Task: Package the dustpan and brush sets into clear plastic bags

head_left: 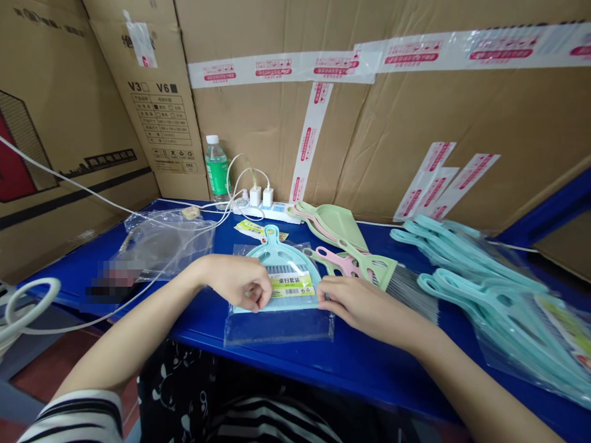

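A light-blue dustpan (273,249) with a brush in it lies in front of me, its handle pointing away. It is inside a clear plastic bag (281,329), whose open-looking end lies toward me. A yellow-green and white label card (292,285) covers the brush bristles. My left hand (240,280) is closed, fingers curled down on the bag at the dustpan's left edge. My right hand (351,298) pinches the bag at the dustpan's lower right corner. The fingertips of both hands are partly hidden.
Green and pink dustpans (337,224) and brushes (410,292) lie behind my right hand. Several bagged light-blue sets (503,307) are piled at right. A power strip (281,212), a bottle (217,172), loose cables and plastic bags (173,243) occupy the back and left. Cardboard (277,123) walls the table.
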Action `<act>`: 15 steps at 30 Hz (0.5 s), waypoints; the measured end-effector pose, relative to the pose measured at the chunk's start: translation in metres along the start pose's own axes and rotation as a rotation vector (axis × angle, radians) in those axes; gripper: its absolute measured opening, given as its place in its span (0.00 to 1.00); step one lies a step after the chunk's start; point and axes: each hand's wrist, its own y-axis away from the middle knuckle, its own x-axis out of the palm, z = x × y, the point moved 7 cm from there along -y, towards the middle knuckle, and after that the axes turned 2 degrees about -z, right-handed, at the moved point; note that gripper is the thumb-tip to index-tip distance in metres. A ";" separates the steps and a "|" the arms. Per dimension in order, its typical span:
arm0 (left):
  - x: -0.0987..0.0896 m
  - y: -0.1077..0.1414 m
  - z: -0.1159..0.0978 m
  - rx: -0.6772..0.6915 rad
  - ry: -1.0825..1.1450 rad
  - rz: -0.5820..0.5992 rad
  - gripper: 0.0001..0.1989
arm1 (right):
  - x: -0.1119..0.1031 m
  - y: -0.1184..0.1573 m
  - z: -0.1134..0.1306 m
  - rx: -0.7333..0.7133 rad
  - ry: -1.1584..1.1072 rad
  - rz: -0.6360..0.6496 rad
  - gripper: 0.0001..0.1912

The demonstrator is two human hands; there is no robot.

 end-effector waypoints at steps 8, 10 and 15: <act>0.001 0.032 0.009 -0.042 0.068 -0.004 0.16 | -0.005 0.012 -0.004 -0.071 -0.057 0.032 0.13; 0.001 0.040 0.009 -0.034 0.069 -0.032 0.19 | -0.004 0.013 -0.004 -0.075 -0.049 0.044 0.15; 0.002 0.043 0.006 0.012 0.079 -0.056 0.19 | -0.002 0.012 -0.005 -0.065 -0.021 0.071 0.11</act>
